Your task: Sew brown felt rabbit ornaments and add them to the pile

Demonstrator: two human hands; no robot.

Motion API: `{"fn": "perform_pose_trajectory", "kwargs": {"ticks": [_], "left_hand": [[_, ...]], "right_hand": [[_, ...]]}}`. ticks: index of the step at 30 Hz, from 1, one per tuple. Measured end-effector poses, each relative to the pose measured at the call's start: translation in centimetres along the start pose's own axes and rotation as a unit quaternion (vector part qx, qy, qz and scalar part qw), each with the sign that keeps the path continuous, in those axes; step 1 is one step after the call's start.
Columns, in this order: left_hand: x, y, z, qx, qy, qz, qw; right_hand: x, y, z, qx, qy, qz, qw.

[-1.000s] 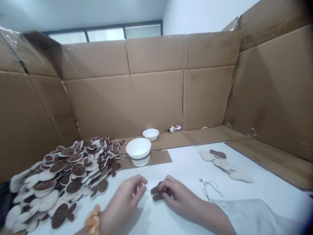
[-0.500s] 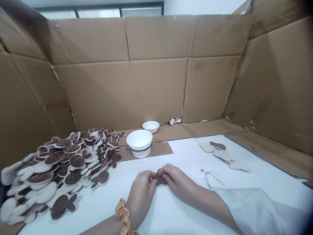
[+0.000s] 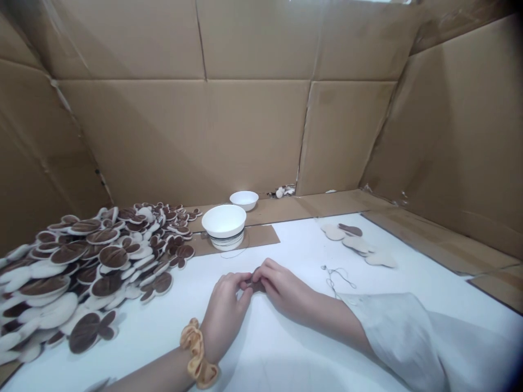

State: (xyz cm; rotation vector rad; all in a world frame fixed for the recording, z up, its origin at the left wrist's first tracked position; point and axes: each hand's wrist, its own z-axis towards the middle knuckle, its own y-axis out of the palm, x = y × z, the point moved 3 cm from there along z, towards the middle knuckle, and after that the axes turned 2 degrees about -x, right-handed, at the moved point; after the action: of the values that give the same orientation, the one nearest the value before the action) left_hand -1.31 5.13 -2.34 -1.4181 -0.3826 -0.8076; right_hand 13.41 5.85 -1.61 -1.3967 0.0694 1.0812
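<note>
My left hand (image 3: 227,304), with an orange scrunchie (image 3: 199,351) on its wrist, pinches the left edge of a small brown fabric piece (image 3: 257,287). The fingers of my right hand (image 3: 281,286) are closed on the other side of it. Most of the piece is covered by my fingers, so its full outline cannot be made out. It is held low over the white table surface (image 3: 269,348). To the right of my right hand lies a loose tangle of dark thread (image 3: 338,277).
At the left is a big heap of brown-and-white bunny-head-shaped fabric pieces (image 3: 114,257). A white bowl (image 3: 224,220) with dark thread around its lower part stands ahead, a smaller bowl (image 3: 244,200) behind it. Several flat pieces (image 3: 355,242) lie at the right. Cardboard walls (image 3: 245,136) surround the table.
The view has tilted downward and turned slightly right, so the window is gone from the top. Both hands keep hold of the brown piece, which now shows less between the fingers.
</note>
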Motion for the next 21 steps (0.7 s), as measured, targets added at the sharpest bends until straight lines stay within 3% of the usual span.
{"fn": "perform_pose_trajectory", "kwargs": {"ticks": [9, 14, 21], "left_hand": [[0.4, -0.1, 0.1, -0.017, -0.027, -0.024, 0.999], [0.4, 0.0, 0.0, -0.017, -0.022, -0.005, 1.0], [0.8, -0.6, 0.2, -0.036, -0.005, -0.028, 0.999]], "right_hand": [[-0.3, 0.0, 1.0, -0.031, 0.015, -0.051, 0.998], [0.6, -0.6, 0.6, -0.016, 0.043, -0.046, 0.998], [-0.6, 0.2, 1.1, -0.044, -0.019, -0.084, 0.995]]}}
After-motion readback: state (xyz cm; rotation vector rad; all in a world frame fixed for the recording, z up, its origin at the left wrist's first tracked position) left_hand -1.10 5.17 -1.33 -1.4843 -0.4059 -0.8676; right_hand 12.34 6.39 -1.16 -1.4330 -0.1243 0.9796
